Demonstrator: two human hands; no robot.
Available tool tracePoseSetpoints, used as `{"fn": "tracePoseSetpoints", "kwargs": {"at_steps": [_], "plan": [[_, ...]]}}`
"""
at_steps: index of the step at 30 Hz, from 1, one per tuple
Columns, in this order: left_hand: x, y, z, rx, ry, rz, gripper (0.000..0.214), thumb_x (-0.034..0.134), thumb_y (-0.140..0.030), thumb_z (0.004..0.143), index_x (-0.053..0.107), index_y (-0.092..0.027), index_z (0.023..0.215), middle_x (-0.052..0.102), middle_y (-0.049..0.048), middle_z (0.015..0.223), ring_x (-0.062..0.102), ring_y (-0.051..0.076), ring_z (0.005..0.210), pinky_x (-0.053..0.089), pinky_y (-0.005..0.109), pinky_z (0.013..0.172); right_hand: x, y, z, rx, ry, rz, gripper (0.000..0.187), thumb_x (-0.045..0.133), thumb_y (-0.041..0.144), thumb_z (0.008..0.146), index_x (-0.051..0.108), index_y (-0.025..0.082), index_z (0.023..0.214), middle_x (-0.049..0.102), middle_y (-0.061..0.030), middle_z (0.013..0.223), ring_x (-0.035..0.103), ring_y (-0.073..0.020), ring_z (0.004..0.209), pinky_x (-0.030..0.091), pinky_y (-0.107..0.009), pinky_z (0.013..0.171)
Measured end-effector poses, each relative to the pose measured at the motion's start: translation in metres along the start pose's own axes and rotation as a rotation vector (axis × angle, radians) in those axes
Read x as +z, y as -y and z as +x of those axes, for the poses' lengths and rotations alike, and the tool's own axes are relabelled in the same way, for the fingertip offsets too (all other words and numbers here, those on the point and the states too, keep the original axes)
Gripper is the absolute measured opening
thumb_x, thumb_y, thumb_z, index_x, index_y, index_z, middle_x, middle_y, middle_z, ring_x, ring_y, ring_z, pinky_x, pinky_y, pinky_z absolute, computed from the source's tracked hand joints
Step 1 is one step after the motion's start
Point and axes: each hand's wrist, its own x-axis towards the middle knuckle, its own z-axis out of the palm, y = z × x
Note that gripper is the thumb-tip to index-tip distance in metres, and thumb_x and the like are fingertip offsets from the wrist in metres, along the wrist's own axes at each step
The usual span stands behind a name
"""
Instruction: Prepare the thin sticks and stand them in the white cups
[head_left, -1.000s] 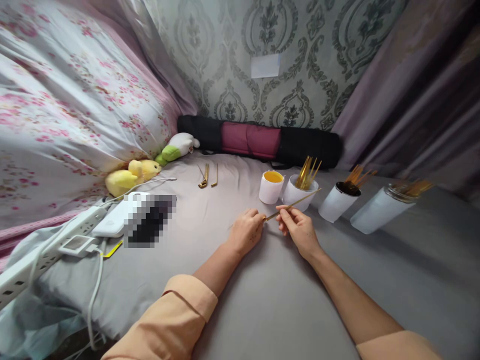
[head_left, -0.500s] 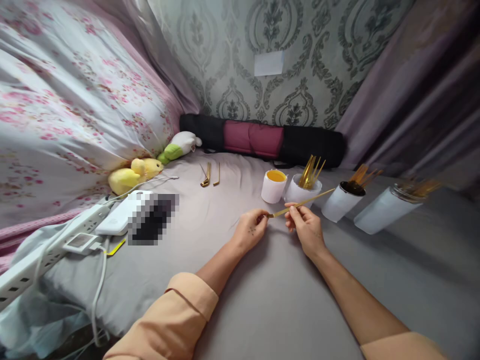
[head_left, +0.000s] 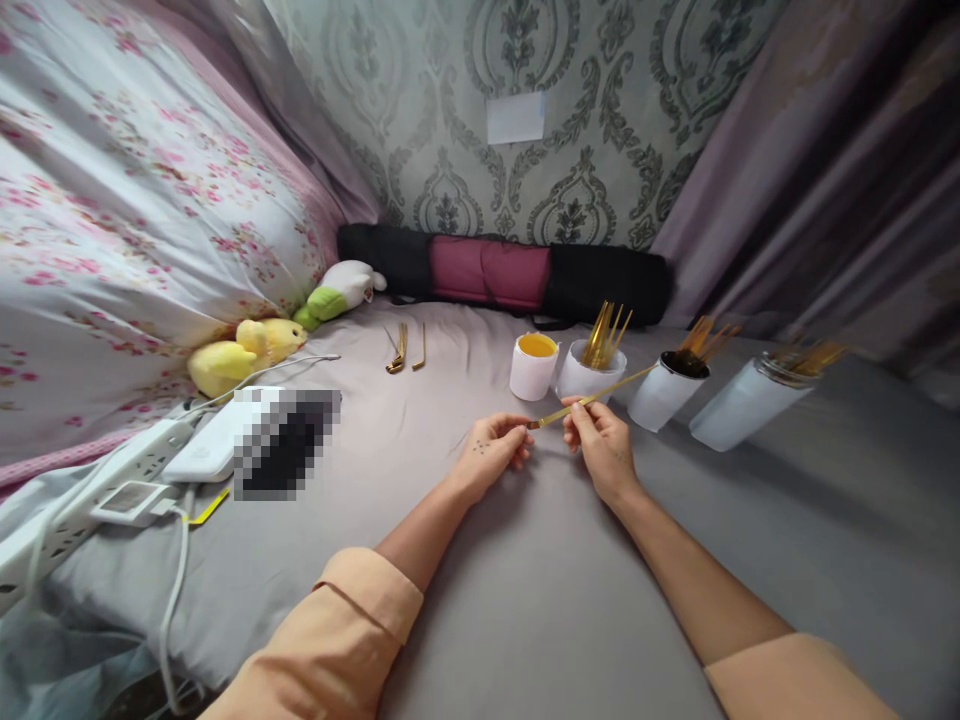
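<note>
A thin gold-coloured stick (head_left: 559,415) with a darker brown end slants up to the right between my hands. My right hand (head_left: 602,445) pinches it near the middle with thumb and forefinger. At its lower, brown end, the closed fingertips of my left hand (head_left: 489,450) hold it. Just beyond lie a white-wrapped cup (head_left: 533,376) with a yellow inside and a wider white cup (head_left: 570,378) holding several gold sticks (head_left: 598,345). Several similar sticks with bent dark ends (head_left: 400,350) and a single one (head_left: 421,348) lie on the grey sheet to the left.
Two more white-wrapped containers, one dark inside (head_left: 660,400) and a longer tilted one (head_left: 742,410), hold sticks at right. On the left are a power strip (head_left: 142,450), white power bank (head_left: 217,440), cables and plush toys (head_left: 244,355). A black-and-maroon roll (head_left: 491,272) lies against the wall.
The view has shifted slightly, moving everything a little to the left. My left fingers look somewhat more extended at the stick's brown end; my right hand keeps its pinch.
</note>
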Motion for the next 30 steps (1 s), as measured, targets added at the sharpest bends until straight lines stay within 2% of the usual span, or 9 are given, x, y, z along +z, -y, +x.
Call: {"fn": "tracePoseSetpoints", "kwargs": {"at_steps": [8, 16, 30], "plan": [[0.002, -0.004, -0.003, -0.135, 0.083, -0.310, 0.021, 0.048, -0.023, 0.081, 0.054, -0.006, 0.093, 0.061, 0.0096, 0.073, 0.055, 0.009, 0.055, 0.042, 0.021, 0.049, 0.001, 0.006, -0.002, -0.010, 0.004, -0.039, 0.027, 0.048, 0.042, 0.078, 0.057, 0.017, 0.086, 0.047, 0.0029, 0.059, 0.044, -0.0075, 0.046, 0.035, -0.019, 0.041], [0.003, -0.007, -0.004, -0.252, 0.134, -0.368, 0.018, 0.047, -0.013, 0.080, 0.054, -0.006, 0.094, 0.061, 0.0099, 0.073, 0.055, 0.009, 0.054, 0.042, 0.020, 0.049, 0.001, 0.003, -0.002, 0.022, 0.017, -0.020, 0.023, 0.048, 0.038, 0.078, 0.056, 0.017, 0.083, 0.044, 0.0042, 0.056, 0.042, -0.0067, 0.044, 0.034, -0.018, 0.040], [0.003, -0.006, -0.009, -0.396, 0.332, -0.500, 0.017, 0.053, -0.016, 0.078, 0.056, -0.008, 0.093, 0.060, 0.0091, 0.078, 0.055, 0.008, 0.060, 0.043, 0.019, 0.056, -0.005, 0.007, -0.002, 0.068, 0.056, 0.020, 0.020, 0.046, 0.037, 0.076, 0.052, 0.017, 0.075, 0.039, 0.0067, 0.049, 0.037, -0.0062, 0.039, 0.032, -0.018, 0.037]]}}
